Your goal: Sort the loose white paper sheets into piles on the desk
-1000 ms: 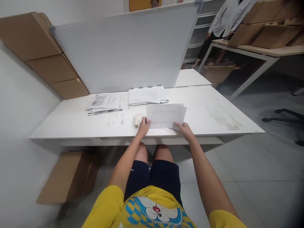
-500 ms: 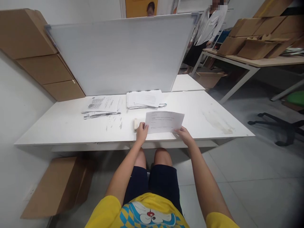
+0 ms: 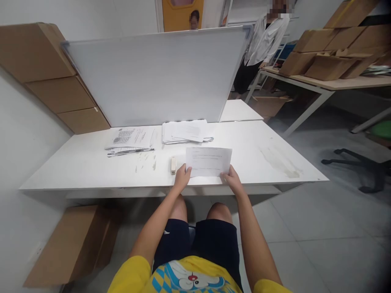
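Between my hands is a printed sheet of paper (image 3: 207, 161), held up at a tilt over the table's front part. My left hand (image 3: 182, 177) pinches its lower left edge, thumb on the printed side. At the lower right corner my right hand (image 3: 232, 179) grips it the same way. Just left of my left hand lies a small cream-coloured stapler (image 3: 173, 165). Farther back are two stacks of printed papers: a left stack (image 3: 131, 138) and a middle stack (image 3: 185, 131). Whether the held paper is one sheet or more, I cannot tell.
A whiteboard (image 3: 161, 77) stands along the back of the white table (image 3: 76, 169). Cardboard boxes (image 3: 51, 91) are piled at the left, and another box (image 3: 70, 240) sits on the floor. A person (image 3: 264, 44) stands behind; a second person's head shows above the board.
The paper's right side has moved left with my right hand, and the sheet now looks flatter and squarer to me. My view has tipped slightly upward.
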### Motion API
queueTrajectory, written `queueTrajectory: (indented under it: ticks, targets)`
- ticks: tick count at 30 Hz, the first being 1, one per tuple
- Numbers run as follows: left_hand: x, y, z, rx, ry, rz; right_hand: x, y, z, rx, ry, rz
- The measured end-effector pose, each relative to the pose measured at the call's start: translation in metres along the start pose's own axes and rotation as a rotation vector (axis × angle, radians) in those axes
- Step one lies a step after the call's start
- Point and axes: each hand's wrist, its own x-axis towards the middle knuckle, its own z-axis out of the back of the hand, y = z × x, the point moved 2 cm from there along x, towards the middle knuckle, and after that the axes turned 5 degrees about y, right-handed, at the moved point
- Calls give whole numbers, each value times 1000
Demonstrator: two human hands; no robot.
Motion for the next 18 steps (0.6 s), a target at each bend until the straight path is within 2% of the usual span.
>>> queueTrajectory:
  ticks: [12, 18]
  targets:
    - [-3, 1, 1, -37, 31, -42, 1, -1, -2, 45, -32, -8]
    - [-6, 1, 2, -59, -39, -77, -1, 5, -6, 98, -69, 14]
